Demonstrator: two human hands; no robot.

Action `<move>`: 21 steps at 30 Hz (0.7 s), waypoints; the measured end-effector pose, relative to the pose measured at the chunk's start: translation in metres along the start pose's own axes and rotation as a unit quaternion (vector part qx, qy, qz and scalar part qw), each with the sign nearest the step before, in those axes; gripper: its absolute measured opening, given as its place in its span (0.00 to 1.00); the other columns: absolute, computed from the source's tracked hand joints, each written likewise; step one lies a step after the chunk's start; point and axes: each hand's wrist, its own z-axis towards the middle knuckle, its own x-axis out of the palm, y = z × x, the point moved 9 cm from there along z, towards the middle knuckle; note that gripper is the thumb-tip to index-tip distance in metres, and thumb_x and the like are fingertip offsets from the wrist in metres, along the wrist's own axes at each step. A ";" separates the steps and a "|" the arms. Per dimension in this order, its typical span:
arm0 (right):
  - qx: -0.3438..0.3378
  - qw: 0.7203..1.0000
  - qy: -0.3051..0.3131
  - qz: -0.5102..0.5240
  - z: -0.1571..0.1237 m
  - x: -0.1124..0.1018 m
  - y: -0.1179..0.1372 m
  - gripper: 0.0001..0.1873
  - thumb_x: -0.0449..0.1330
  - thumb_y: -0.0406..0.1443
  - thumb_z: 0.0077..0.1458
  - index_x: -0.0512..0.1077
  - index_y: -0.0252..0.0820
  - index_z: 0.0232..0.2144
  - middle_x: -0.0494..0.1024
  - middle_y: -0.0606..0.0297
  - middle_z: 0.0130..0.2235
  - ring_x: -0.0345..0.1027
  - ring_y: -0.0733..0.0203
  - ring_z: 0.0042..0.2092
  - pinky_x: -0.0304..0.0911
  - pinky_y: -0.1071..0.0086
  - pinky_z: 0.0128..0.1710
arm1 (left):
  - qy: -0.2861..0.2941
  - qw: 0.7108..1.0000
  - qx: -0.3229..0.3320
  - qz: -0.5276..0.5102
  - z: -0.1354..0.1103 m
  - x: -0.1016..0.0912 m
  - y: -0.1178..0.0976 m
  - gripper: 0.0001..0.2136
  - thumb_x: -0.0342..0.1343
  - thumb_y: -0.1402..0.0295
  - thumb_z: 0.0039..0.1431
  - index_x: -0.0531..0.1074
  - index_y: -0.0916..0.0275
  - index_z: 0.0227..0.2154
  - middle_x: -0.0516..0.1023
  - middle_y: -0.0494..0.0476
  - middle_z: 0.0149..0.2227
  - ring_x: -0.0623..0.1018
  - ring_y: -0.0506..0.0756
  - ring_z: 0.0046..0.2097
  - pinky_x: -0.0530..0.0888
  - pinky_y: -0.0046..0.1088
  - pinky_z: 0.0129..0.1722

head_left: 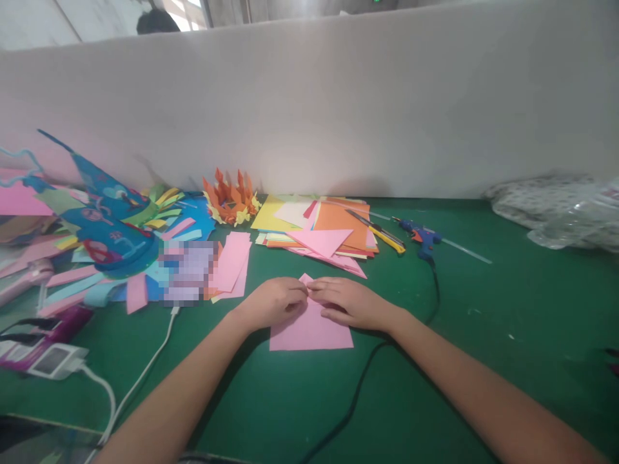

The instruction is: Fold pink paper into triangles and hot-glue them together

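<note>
A sheet of pink paper (312, 336) lies flat on the green table, with a pointed top and a straight lower edge. My left hand (271, 303) has its fingers curled and closed on the paper's upper left side. From the other side my right hand (353, 301) grips it near the top, its fingers close together. The fingertips of both hands meet just below the point. They cover part of the paper's middle, so any crease there is hidden. Just beyond the hands, a folded pink paper triangle (325, 241) rests on a stack of coloured paper (338, 218).
An orange paper crown (233, 201), pink paper strips (233, 263) and blue cone hats (120, 241) stand or lie left. A yellow utility knife (384, 236) and blue glue gun (420, 237) lie back right. The gun's black cord (360, 386) passes under my right forearm. A pale partition (309, 109) stands behind.
</note>
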 end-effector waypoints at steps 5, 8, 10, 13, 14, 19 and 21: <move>-0.006 1.000 -0.007 -0.004 0.000 -0.001 0.002 0.18 0.51 0.36 0.60 0.68 0.38 0.51 0.69 0.55 0.54 0.59 0.54 0.58 0.55 0.58 0.57 | 0.018 0.999 -0.003 -0.043 -0.001 -0.003 -0.003 0.09 0.48 0.75 0.58 0.74 0.63 0.30 0.77 0.57 0.40 0.76 0.52 0.42 0.71 0.25 0.44; -0.011 1.000 -0.011 -0.010 0.000 -0.002 0.004 0.17 0.52 0.36 0.60 0.68 0.38 0.50 0.70 0.55 0.54 0.59 0.54 0.57 0.56 0.59 0.57 | 0.024 0.998 -0.011 -0.056 -0.002 -0.004 -0.003 0.10 0.48 0.73 0.59 0.75 0.63 0.32 0.77 0.57 0.41 0.76 0.52 0.42 0.71 0.25 0.45; -0.019 1.000 -0.016 -0.017 0.001 -0.003 0.006 0.17 0.51 0.36 0.60 0.69 0.38 0.49 0.70 0.55 0.54 0.59 0.54 0.57 0.56 0.59 0.57 | 0.025 0.997 -0.017 -0.064 -0.003 -0.004 -0.001 0.11 0.47 0.72 0.60 0.76 0.63 0.33 0.77 0.58 0.42 0.77 0.52 0.42 0.71 0.25 0.45; -0.032 0.999 -0.025 -0.028 0.000 -0.004 0.008 0.17 0.50 0.36 0.61 0.69 0.38 0.49 0.70 0.54 0.53 0.59 0.54 0.57 0.57 0.59 0.56 | 0.021 0.997 -0.016 -0.078 -0.004 -0.006 0.001 0.12 0.46 0.71 0.61 0.76 0.63 0.34 0.77 0.58 0.42 0.76 0.52 0.43 0.71 0.27 0.46; -0.032 0.999 -0.027 -0.031 0.000 -0.003 0.008 0.17 0.50 0.36 0.61 0.69 0.38 0.49 0.70 0.54 0.53 0.59 0.54 0.57 0.57 0.59 0.56 | 0.017 0.996 -0.011 -0.083 -0.004 -0.007 0.001 0.12 0.47 0.71 0.61 0.76 0.62 0.34 0.77 0.58 0.41 0.76 0.53 0.43 0.71 0.27 0.46; -0.019 0.999 -0.020 -0.037 0.001 -0.001 0.008 0.16 0.51 0.36 0.60 0.70 0.39 0.48 0.70 0.56 0.54 0.59 0.54 0.57 0.56 0.58 0.57 | 0.007 0.995 -0.006 -0.096 -0.004 -0.009 0.006 0.11 0.48 0.68 0.61 0.77 0.61 0.35 0.75 0.59 0.42 0.74 0.54 0.45 0.70 0.31 0.48; -0.016 0.999 -0.019 -0.038 0.002 -0.001 0.009 0.15 0.52 0.35 0.59 0.70 0.40 0.47 0.69 0.57 0.55 0.58 0.53 0.57 0.56 0.57 0.56 | 0.009 0.995 -0.018 -0.102 -0.004 -0.009 0.010 0.11 0.49 0.67 0.61 0.78 0.60 0.35 0.74 0.59 0.43 0.74 0.54 0.45 0.70 0.31 0.48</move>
